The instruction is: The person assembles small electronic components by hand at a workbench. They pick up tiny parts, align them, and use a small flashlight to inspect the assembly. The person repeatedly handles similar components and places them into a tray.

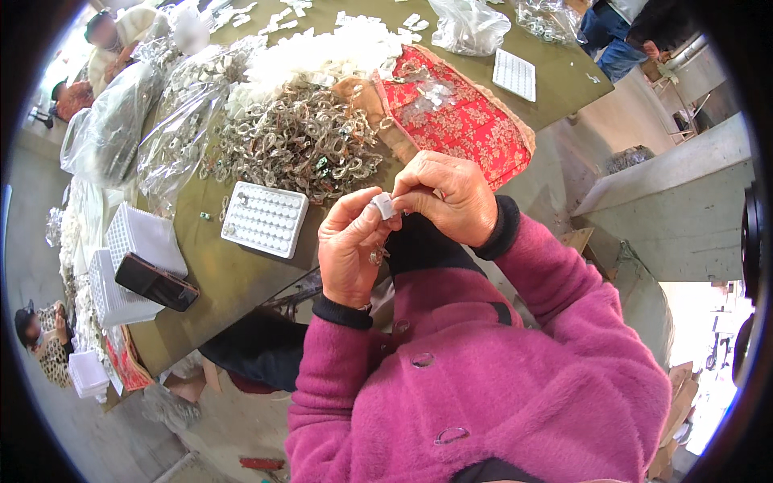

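Note:
Above the near edge of the table, my left hand (pixel 350 251) pinches a small white plastic piece (pixel 386 206) between thumb and fingers. A short coiled wire (pixel 376 257) shows by its lower fingers. My right hand (pixel 452 198) comes in from the other side, its thumb and forefinger pressed together at the piece's right edge; what they grip there is too small to make out. Just beyond my hands lies a heap of small coiled cables (pixel 298 141). Left of them, a white tray (pixel 278 201) with rows of round recesses rests on the table.
White plastic parts (pixel 322 56) are piled behind the cables. A red floral cloth (pixel 475 121) lies to the right, with another tray (pixel 515 74) beyond. Clear bags (pixel 181 121), stacked white trays (pixel 145 237) and a dark phone (pixel 157 282) occupy the left. Other people sit around the table.

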A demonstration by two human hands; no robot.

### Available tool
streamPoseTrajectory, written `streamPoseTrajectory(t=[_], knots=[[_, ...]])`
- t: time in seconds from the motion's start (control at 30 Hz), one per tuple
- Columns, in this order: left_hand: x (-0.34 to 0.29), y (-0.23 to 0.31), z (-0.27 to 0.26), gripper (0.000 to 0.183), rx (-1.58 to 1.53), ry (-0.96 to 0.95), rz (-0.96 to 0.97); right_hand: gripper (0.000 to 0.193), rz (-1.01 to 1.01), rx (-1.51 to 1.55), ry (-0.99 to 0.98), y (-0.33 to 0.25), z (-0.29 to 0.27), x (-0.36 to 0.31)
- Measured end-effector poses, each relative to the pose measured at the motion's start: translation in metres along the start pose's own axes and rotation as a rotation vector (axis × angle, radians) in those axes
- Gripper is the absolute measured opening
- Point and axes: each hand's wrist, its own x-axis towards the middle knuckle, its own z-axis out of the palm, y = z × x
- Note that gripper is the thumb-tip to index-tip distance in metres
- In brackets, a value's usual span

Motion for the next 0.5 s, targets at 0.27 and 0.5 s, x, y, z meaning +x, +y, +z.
streamPoseTrajectory(t=[0.27, 0.5], knots=[[-0.001, 0.0, 0.006, 0.024, 0.102, -0.012, 0.062, 0.014, -0.152, -0.157, -0.066, 0.003, -0.007, 0.003], [0.016, 0.003, 0.013, 0.023, 0.215, -0.021, 0.122, 0.011, -0.224, -0.338, -0.115, 0.005, -0.017, 0.017]])
